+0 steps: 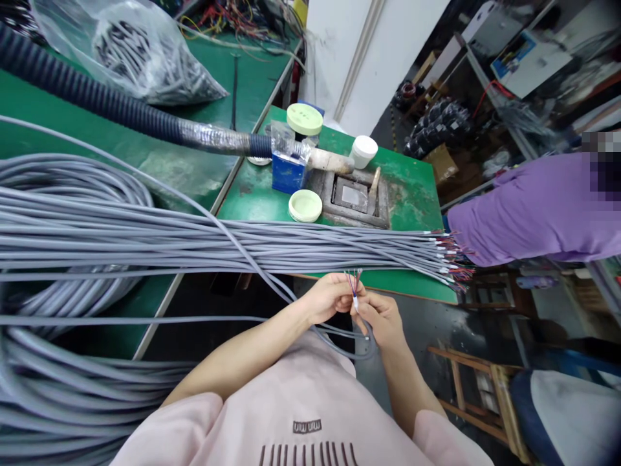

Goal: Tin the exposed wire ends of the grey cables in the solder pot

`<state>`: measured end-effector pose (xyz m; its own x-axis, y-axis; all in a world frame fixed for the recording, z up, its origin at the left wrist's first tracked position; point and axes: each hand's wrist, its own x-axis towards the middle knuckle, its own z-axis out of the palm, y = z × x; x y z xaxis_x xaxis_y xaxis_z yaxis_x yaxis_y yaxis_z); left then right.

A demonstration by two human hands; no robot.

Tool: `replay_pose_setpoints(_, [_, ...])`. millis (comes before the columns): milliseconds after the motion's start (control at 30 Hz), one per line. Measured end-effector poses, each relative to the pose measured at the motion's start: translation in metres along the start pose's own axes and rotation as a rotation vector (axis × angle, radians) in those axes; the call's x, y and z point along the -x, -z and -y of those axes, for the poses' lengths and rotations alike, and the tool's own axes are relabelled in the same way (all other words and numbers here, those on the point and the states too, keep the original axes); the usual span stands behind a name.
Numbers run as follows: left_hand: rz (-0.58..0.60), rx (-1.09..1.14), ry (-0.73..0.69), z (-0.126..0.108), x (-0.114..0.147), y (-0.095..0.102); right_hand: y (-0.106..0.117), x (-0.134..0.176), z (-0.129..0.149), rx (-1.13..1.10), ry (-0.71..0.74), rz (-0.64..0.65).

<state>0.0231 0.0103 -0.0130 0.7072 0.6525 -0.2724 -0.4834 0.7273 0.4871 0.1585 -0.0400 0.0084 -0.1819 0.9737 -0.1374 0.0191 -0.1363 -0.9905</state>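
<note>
Green bench (412,188) behind, left-hand grip (332,298) pinches wires (355,285), right-hand grip (385,317) holds cable (373,343), some fingertips hidden.

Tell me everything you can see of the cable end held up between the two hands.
The cable is slim, grey and plastic-looking. Near its tip is a white section, above which thin wires, some reddish and some bluish, fan out, pointing away from the wearer. The right hand pinches it around the white section; the left hand is at the wires, its exact grip unclear. Below, the cable bends in front of the shirt.
</note>
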Motion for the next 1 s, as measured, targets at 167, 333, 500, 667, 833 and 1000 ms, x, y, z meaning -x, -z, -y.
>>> replay_pose_setpoints(167, [-0.238,-0.036,-0.192,0.002,0.003,-0.008,0.002,0.000,0.001,0.068,-0.024,-0.122])
replay_pose_setpoints(333, [-0.376,-0.094,-0.439,-0.003,0.013,-0.006,-0.002,-0.001,0.003,0.065,-0.053,-0.176])
replay_pose_setpoints(500, [-0.390,-0.279,-0.484,-0.007,0.018,-0.007,-0.006,-0.004,0.004,0.074,-0.054,-0.176])
replay_pose_setpoints(667, [-0.372,-0.310,-0.453,-0.008,0.017,-0.011,-0.008,-0.005,0.005,0.085,-0.060,-0.168])
replay_pose_setpoints(833, [-0.366,-0.297,-0.445,-0.008,0.017,-0.011,-0.008,-0.005,0.004,0.054,-0.067,-0.163])
replay_pose_setpoints(1000, [-0.370,-0.286,-0.429,-0.008,0.017,-0.010,-0.007,-0.006,0.000,-0.019,-0.102,-0.139])
